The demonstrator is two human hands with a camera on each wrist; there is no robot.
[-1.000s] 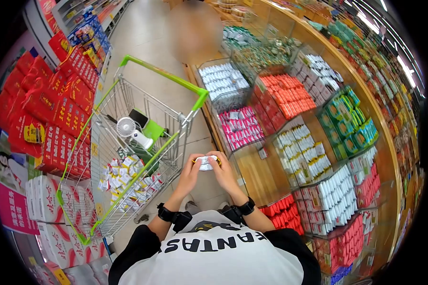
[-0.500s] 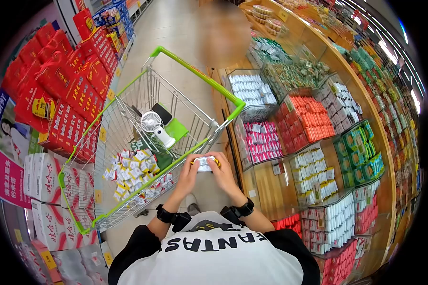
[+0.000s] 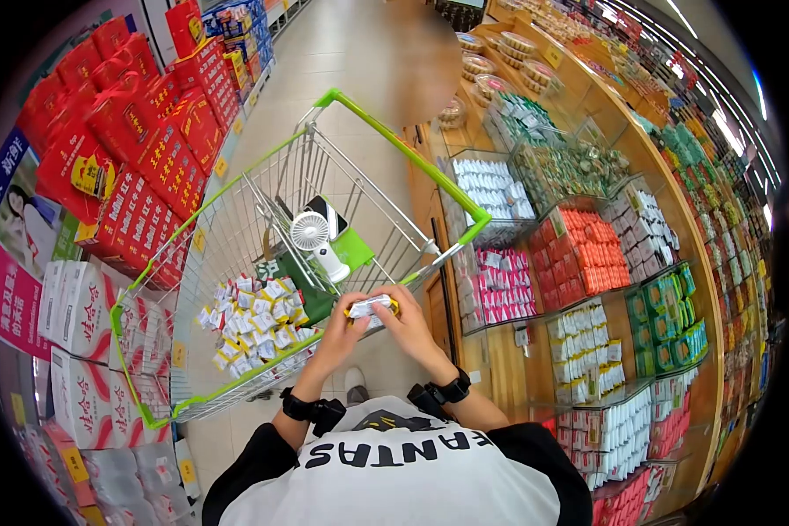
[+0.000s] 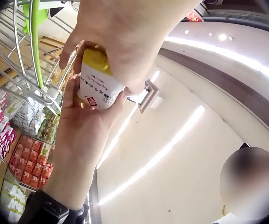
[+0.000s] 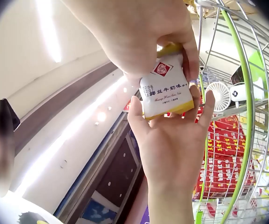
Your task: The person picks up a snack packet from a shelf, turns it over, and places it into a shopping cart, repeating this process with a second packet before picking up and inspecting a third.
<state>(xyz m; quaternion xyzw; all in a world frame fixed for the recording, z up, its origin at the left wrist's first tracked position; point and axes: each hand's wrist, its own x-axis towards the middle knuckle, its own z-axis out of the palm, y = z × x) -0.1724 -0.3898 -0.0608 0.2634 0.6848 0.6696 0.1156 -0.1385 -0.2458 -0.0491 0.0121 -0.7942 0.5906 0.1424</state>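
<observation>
Both hands hold one small white packet with yellow ends (image 3: 373, 307) (image 4: 97, 80) (image 5: 167, 87) in front of the chest. My left hand (image 3: 337, 337) pinches one end and my right hand (image 3: 408, 329) the other, thumbs on top. Printed characters and a red diamond mark show on the packet in both wrist views. The hands are by the near side of a shopping cart with a green rim (image 3: 412, 167). Inside it lies a pile of similar white and yellow packets (image 3: 259, 324).
A white fan (image 3: 311, 232), a phone (image 3: 329, 215) and a green item (image 3: 352, 252) lie in the cart. Red boxes (image 3: 136, 206) are stacked on the left. Wooden shelving with clear bins of wrapped snacks (image 3: 579, 250) runs along the right. A person (image 3: 421, 66) stands ahead, blurred.
The cart and shelves have shifted rightward in the head view, bringing the cart's basket nearer to the hands. The packet has tilted slightly; both hands still hold it.
</observation>
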